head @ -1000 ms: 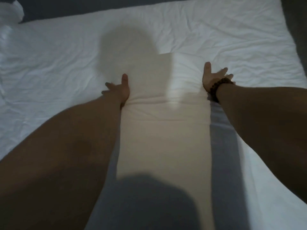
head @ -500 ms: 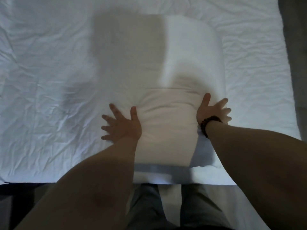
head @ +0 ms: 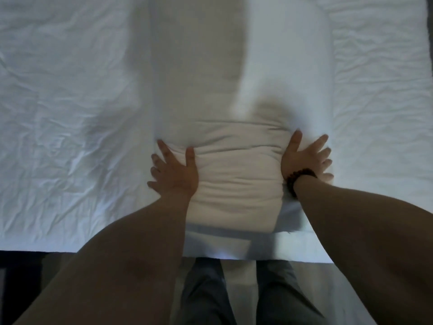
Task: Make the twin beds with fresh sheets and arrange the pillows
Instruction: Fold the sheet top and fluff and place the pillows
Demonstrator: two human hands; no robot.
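A white pillow [head: 236,174] lies lengthwise on the bed's wrinkled white sheet [head: 70,127], its near end close to the bed's front edge. A white pillowcase [head: 288,73] covers its far part, and the bunched case edge crosses the pillow at mid-length. My left hand [head: 174,173] presses flat with fingers spread against the pillow's left side. My right hand [head: 304,158], with a dark bead bracelet at the wrist, presses spread against the right side. A dark shadow falls across the pillow's far left half.
The bed's front edge [head: 46,248] runs across the lower frame. Below it are my legs in grey trousers [head: 206,292] and dark floor [head: 21,277] at the left. A dark strip [head: 430,31] borders the bed at the far right.
The view has dropped from across the bed to straight down over the pillow. Both hands have slid back along the pillow's sides toward me, and the pillowcase now covers more of the pillow.
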